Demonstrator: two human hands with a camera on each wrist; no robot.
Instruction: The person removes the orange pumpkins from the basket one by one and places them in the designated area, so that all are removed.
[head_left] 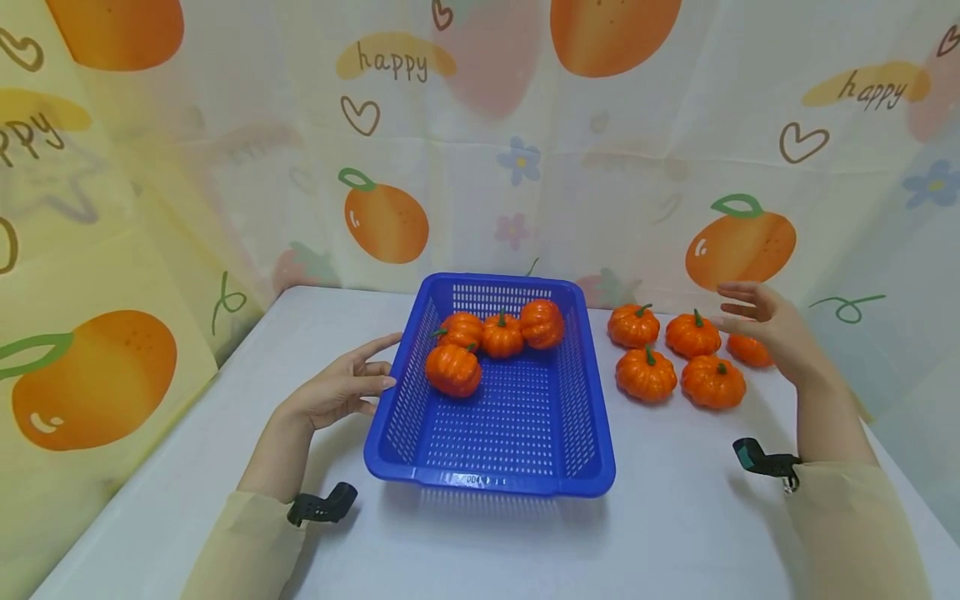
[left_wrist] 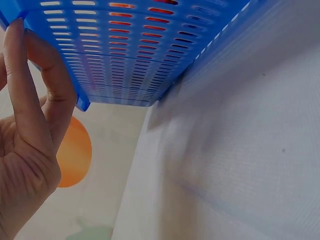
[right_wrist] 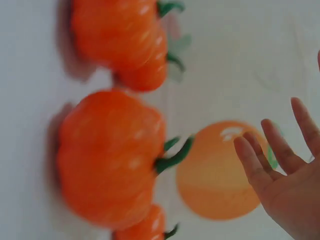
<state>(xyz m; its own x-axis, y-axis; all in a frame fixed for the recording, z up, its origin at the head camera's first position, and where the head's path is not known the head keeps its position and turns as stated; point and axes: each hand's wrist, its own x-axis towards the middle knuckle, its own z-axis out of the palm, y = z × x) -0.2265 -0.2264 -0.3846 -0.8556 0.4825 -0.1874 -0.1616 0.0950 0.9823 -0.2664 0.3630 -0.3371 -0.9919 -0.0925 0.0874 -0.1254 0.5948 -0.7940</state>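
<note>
My left hand (head_left: pixel 341 392) is at the left side of a blue plastic basket (head_left: pixel 491 481), its fingertips right at the outside of the rim. In the left wrist view, the fingers (left_wrist: pixel 27 100) reach up to that rim from below. Inside the basket, toward its back and left, lie several small orange pumpkins (head_left: pixel 453 371) with green stems. My right hand (head_left: pixel 776 329) is raised beside a group of further pumpkins (head_left: pixel 714 382) on the right, its fingers spread and nothing in them. It partly hides the rightmost pumpkin (head_left: pixel 750 351). Close pumpkins (right_wrist: pixel 107 157) fill the left of the right wrist view.
A white-covered table (head_left: pixel 667 517) bears everything. Behind it hangs a printed cloth (head_left: pixel 465 167) with oranges and hearts, which also closes off the left side. Dark wrist cameras (head_left: pixel 324 505) sit at both sleeve cuffs.
</note>
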